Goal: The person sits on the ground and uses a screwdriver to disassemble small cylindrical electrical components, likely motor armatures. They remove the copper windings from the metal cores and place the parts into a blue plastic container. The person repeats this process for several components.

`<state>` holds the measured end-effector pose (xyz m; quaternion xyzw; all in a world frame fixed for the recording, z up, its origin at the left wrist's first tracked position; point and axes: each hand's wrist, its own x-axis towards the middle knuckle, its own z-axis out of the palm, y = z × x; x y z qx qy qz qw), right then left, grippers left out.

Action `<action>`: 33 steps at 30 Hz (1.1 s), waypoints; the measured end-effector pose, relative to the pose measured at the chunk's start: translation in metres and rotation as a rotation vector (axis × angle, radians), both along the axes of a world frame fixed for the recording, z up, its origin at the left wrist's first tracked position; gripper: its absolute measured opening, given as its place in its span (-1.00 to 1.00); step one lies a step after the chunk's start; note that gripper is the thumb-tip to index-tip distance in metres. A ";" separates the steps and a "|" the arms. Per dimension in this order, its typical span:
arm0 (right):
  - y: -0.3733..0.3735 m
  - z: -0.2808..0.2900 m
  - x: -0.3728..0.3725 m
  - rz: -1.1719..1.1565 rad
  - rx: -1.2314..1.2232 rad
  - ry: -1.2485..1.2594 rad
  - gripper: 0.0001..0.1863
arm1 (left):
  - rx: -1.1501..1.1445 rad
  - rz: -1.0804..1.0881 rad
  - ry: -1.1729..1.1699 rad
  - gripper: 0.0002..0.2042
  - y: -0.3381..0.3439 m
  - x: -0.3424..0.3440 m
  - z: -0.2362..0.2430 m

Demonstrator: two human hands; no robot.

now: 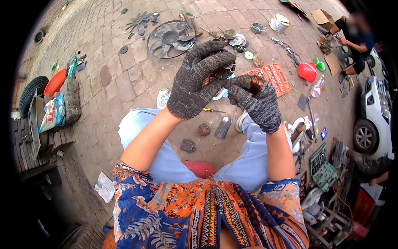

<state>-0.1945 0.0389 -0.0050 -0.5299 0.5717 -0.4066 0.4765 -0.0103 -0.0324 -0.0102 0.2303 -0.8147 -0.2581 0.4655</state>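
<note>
A: Where are the parts?
B: Upper centre: the left hand (201, 76) grasps a dark metal part (226, 70); the right hand (258, 101) grips a copper winding (256, 84).
A: Good handling?
B: Probably a steady left hold, with light right-finger pressure sparing the winding.

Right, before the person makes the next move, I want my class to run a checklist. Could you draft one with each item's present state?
1. Gloves on both hands: ok.
2. Left hand gripping the dark metal part: ok.
3. Right hand gripping the copper-wound part: ok.
4. Whether the two held parts touch: cannot tell; fingers hide it.
5. Ground between the legs free of loose parts: not ok; a dark cylinder lies there.
6. Yellow-handled screwdriver visible near the hands: ok.
</note>
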 end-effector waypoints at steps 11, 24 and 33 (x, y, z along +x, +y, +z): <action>-0.011 -0.014 -0.010 -0.016 -0.175 0.330 -0.76 | 1.066 -0.333 0.683 -0.46 -0.014 0.008 -0.026; -0.021 -0.014 -0.039 0.004 -0.239 -0.955 -0.81 | 0.626 -0.029 0.039 -0.52 -0.004 0.001 -0.042; 0.002 -0.003 0.008 0.776 0.012 0.379 -0.58 | 0.771 -0.087 0.318 -0.48 -0.004 0.006 -0.032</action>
